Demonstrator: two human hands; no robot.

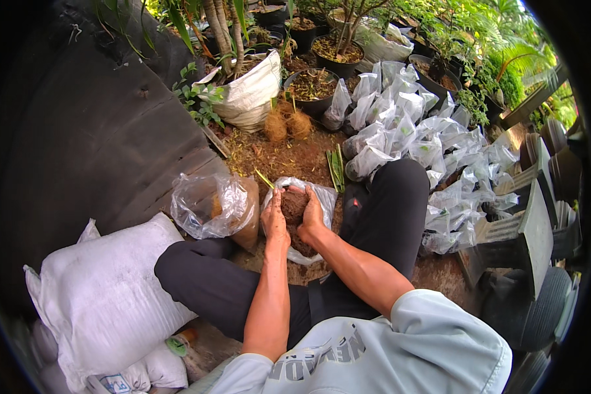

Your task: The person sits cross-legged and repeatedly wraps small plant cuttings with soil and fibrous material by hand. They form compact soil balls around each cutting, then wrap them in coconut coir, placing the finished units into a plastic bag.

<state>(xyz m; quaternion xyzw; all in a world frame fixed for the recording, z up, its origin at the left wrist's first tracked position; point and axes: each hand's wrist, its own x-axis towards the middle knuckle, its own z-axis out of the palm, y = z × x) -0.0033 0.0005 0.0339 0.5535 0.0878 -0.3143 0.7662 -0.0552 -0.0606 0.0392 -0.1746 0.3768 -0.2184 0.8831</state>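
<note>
Outdoor garden nursery, daylight. Bare ground (289,157) of brown soil and husk litter. Dark curved wall (92,131) on the left. White sacks (105,289) lower left. Black pots (315,88) with plants at the back; stacked trays (532,223) on the right.

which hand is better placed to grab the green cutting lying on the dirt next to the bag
Probably the right hand. The green cutting lies up and to its right, closer than to the left hand. Both hands cup the soil clump over the clear bag, so the left would steady it.
</note>
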